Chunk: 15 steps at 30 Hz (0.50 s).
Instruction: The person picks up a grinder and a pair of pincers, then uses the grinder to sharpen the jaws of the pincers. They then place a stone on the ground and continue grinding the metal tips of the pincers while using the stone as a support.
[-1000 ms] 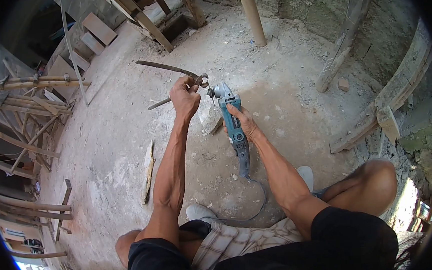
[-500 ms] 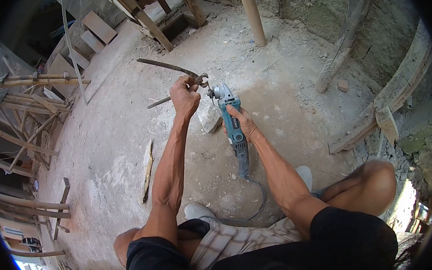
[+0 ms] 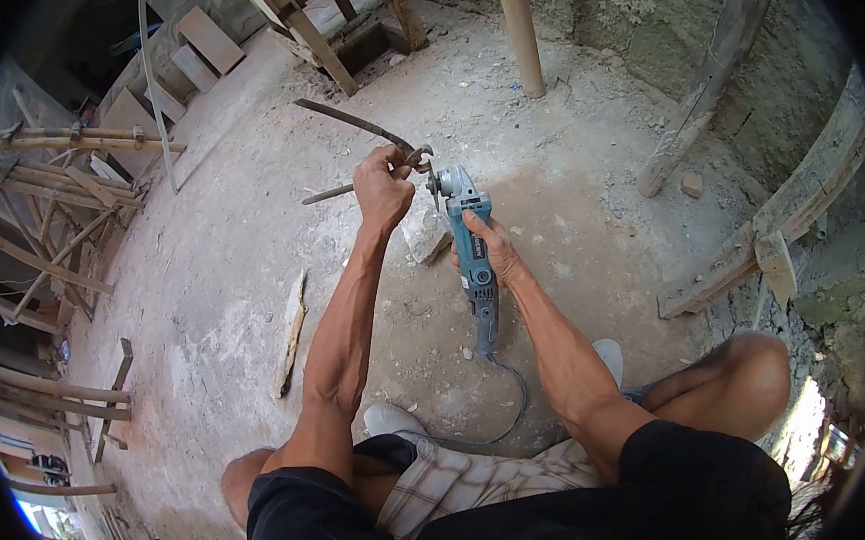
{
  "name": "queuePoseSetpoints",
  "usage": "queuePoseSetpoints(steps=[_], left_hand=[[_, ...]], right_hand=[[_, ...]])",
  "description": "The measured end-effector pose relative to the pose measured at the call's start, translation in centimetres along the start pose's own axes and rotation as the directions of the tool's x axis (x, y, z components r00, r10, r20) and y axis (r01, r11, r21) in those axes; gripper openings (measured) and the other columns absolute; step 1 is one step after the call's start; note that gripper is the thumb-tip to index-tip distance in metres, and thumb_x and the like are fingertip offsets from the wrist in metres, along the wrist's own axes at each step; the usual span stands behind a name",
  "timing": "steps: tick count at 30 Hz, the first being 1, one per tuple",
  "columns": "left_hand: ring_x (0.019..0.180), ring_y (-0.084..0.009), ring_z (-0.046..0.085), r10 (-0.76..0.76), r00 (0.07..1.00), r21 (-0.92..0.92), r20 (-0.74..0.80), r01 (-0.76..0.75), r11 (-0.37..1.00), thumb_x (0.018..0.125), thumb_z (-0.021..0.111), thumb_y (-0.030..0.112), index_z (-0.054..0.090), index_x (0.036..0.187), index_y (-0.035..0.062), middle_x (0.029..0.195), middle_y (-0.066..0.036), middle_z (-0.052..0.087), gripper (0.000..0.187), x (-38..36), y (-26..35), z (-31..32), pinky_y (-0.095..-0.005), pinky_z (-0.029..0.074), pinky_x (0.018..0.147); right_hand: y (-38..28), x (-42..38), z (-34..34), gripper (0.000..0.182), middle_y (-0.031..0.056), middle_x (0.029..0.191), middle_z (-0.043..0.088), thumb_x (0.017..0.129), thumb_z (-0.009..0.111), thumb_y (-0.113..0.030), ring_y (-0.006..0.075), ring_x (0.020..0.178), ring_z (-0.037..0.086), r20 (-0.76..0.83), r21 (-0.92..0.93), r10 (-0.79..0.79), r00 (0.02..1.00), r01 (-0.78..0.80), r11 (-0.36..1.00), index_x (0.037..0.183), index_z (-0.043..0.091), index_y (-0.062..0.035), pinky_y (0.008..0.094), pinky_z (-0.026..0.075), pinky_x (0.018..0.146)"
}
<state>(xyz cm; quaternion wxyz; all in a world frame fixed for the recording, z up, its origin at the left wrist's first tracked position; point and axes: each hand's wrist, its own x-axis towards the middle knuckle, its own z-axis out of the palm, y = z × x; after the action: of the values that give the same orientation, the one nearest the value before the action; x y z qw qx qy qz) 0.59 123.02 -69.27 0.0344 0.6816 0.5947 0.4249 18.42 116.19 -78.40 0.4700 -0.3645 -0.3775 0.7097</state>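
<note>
My left hand [image 3: 384, 187] is closed around a pair of dark metal pincers [image 3: 355, 132] near their curved jaws, and the two long handles splay out to the left. My right hand [image 3: 491, 246] grips the body of a teal angle grinder [image 3: 472, 229] from the right, thumb along its top. The grinder's silver head points away from me, and its thin disc [image 3: 435, 187] stands edge-on close beside the pincer jaws. From the rear of the grinder a grey cord [image 3: 523, 389] curves down toward my legs.
Beneath the hands lies a pale stone block [image 3: 424, 234] on the dusty concrete floor. A split wood strip [image 3: 290, 342] is at the left. Wooden posts [image 3: 519, 33] and a slanted beam [image 3: 723, 265] stand ahead and right, with stacked bamboo poles [image 3: 44, 167] far left.
The view has shifted slightly, so hands, pincers and grinder sit a little further right in the frame. Both grips are the same, and the pincer jaws stay beside the disc.
</note>
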Motion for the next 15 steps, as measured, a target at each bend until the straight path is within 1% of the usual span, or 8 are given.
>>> queuePoseSetpoints(steps=[1,5,8,15], left_hand=[[0.066,-0.0240,0.063,0.003,1.000,0.004,0.007,-0.003,1.000,0.071,0.069,-0.008,0.065,0.082,-0.0014,0.077,-0.014,0.066,0.013,-0.13,-0.19,0.16,-0.0339,0.048,0.064],[0.066,-0.0241,0.063,-0.017,1.000,-0.001,-0.013,0.017,1.000,0.071,0.068,-0.008,0.066,0.084,-0.0011,0.078,-0.015,0.067,0.015,-0.43,-0.45,0.57,-0.0340,0.048,0.063],[0.066,-0.0241,0.064,-0.055,0.998,-0.014,-0.006,0.055,0.998,0.071,0.068,-0.008,0.067,0.085,-0.0008,0.079,-0.015,0.067,0.016,-0.41,-0.28,0.58,-0.0340,0.048,0.063],[0.067,-0.0249,0.064,-0.031,0.999,0.001,0.007,0.031,1.000,0.071,0.068,-0.008,0.067,0.085,-0.0011,0.079,-0.015,0.067,0.016,-0.56,-0.24,0.40,-0.0343,0.049,0.064]], right_hand=[[0.02,-0.09,-0.01,0.062,0.0067,0.070,0.062,0.077,0.066,-0.065,0.0152,0.057,0.064,0.003,0.004,-0.008,1.000,0.008,1.000,0.096,0.055,-0.0064,0.0291,0.055,0.050],[0.50,0.17,-0.21,0.062,0.0068,0.070,0.062,0.077,0.067,-0.064,0.0154,0.056,0.064,-0.006,0.000,0.000,1.000,0.000,1.000,0.096,0.055,-0.0061,0.0296,0.055,0.049],[0.79,0.21,-0.15,0.062,0.0068,0.069,0.061,0.078,0.068,-0.063,0.0157,0.055,0.064,-0.001,0.039,-0.006,1.000,0.006,0.999,0.096,0.055,-0.0052,0.0297,0.055,0.048],[0.68,0.16,-0.16,0.062,0.0069,0.067,0.061,0.078,0.068,-0.062,0.0162,0.053,0.064,0.011,0.051,0.008,1.000,-0.009,0.999,0.095,0.056,-0.0043,0.0301,0.056,0.048]])
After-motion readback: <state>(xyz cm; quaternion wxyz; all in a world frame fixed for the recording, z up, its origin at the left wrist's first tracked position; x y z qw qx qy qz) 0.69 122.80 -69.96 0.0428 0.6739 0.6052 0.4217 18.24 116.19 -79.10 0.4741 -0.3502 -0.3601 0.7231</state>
